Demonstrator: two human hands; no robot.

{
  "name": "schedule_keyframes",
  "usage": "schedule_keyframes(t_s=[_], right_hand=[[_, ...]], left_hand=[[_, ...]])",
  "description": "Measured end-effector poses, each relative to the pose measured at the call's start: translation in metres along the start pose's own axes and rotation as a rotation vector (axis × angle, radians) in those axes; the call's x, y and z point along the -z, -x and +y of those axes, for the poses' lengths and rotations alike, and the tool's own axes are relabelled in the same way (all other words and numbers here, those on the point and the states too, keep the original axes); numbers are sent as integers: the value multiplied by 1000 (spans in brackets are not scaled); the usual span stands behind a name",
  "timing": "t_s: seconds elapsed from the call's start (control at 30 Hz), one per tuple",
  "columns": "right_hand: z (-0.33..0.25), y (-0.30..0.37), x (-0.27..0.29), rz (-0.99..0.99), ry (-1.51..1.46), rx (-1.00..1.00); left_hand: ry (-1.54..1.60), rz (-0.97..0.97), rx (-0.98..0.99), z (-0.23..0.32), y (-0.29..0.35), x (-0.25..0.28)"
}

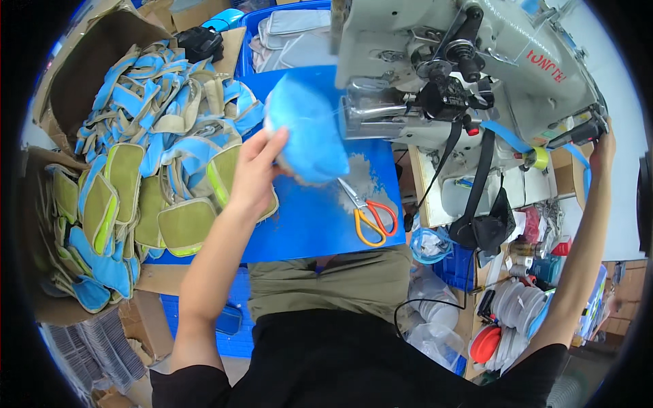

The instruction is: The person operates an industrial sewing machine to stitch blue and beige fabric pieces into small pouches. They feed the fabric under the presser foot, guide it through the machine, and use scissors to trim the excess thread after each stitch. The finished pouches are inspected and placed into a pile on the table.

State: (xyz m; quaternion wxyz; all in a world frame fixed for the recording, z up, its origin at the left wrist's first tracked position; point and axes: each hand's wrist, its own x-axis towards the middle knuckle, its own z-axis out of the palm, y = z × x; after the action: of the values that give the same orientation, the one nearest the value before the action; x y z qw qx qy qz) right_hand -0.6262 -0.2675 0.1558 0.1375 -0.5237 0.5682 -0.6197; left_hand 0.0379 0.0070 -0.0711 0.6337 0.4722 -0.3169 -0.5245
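My left hand (pixel 257 166) pinches a light-blue fabric piece (pixel 307 129) at its left edge, thumb on top. Motion blurs the piece, held up over the blue work board (pixel 292 234) and left of the sewing machine's (pixel 435 88) working end. Scissors (pixel 371 216) with orange and yellow handles lie part-open on the board, near some grey lint. At the far right, my right arm reaches up to the machine's end. There my right hand (pixel 603 151) is at a black part (pixel 578 132); its fingers are mostly hidden.
On the left, a cardboard box (pixel 68 88) overflows with blue and beige fabric pieces (pixel 146 88) and olive pads (pixel 187 224). A blue bin (pixel 252 34) of grey pieces stands behind the board. Black straps (pixel 476 183) hang below the machine, and thread spools (pixel 513 306) crowd the lower right.
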Motion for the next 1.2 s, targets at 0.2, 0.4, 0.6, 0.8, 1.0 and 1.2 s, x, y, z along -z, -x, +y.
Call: schedule_keyframes(t_s=[0.2, 0.4, 0.6, 0.8, 1.0, 1.2], right_hand=[[-19, 363, -97, -158, 519, 396], [9, 525, -197, -1098, 479, 262], [30, 520, -200, -1280, 386, -200], [-47, 524, -196, -1266, 14, -249], [-82, 518, -229, -1162, -9, -182], [-47, 524, -205, -1057, 374, -115]], left_hand=[[21, 136, -31, -24, 48, 46], [6, 102, -120, -31, 50, 45], [4, 73, -111, -32, 56, 41], [-56, 63, -128, -43, 56, 40], [-236, 19, -152, -44, 57, 39], [414, 138, 152, -1, 90, 52]])
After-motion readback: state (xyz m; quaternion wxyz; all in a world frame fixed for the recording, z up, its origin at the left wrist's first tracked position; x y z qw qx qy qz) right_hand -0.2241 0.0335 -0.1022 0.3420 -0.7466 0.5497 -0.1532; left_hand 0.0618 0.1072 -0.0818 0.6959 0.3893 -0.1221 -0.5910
